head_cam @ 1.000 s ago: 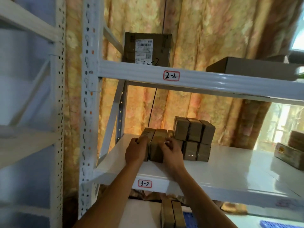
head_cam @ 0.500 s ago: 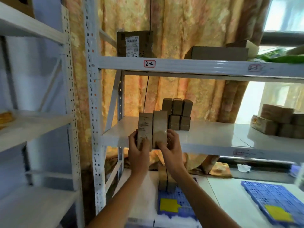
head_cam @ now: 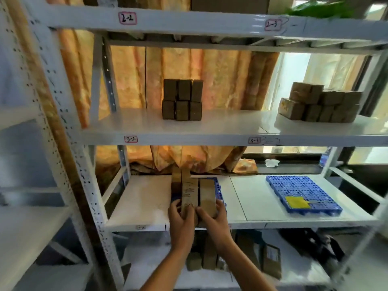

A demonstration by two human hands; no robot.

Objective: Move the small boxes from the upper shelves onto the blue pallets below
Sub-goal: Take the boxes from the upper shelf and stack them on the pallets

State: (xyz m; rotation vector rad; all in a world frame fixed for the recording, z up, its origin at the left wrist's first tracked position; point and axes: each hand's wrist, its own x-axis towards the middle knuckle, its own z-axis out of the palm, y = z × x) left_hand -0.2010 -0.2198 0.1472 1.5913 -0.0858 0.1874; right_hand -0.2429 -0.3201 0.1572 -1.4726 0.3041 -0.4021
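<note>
The left hand (head_cam: 181,219) curls its fingers round one brown box (head_cam: 189,196); the right hand (head_cam: 214,218) grips the second box (head_cam: 207,194) touching it. Both boxes sit over the blue pallet (head_cam: 218,191) at the lower shelf's (head_cam: 142,202) front edge, two more boxes (head_cam: 180,175) standing behind them.

White metal shelving rack (head_cam: 69,127), perforated uprights. Shelf labelled 3-2 (head_cam: 147,124): block of six small brown boxes (head_cam: 182,99), two rows of three, set toward the back. Adjoining shelf labelled 3-3 (head_cam: 315,128): heap of similar boxes (head_cam: 321,103). Lower shelf (head_cam: 142,202): blue pallet (head_cam: 220,192) on the left section, largely covered by boxes; second blue pallet (head_cam: 302,193) with a yellow patch on the right section. Bottom level: more boxes, blurred.
</note>
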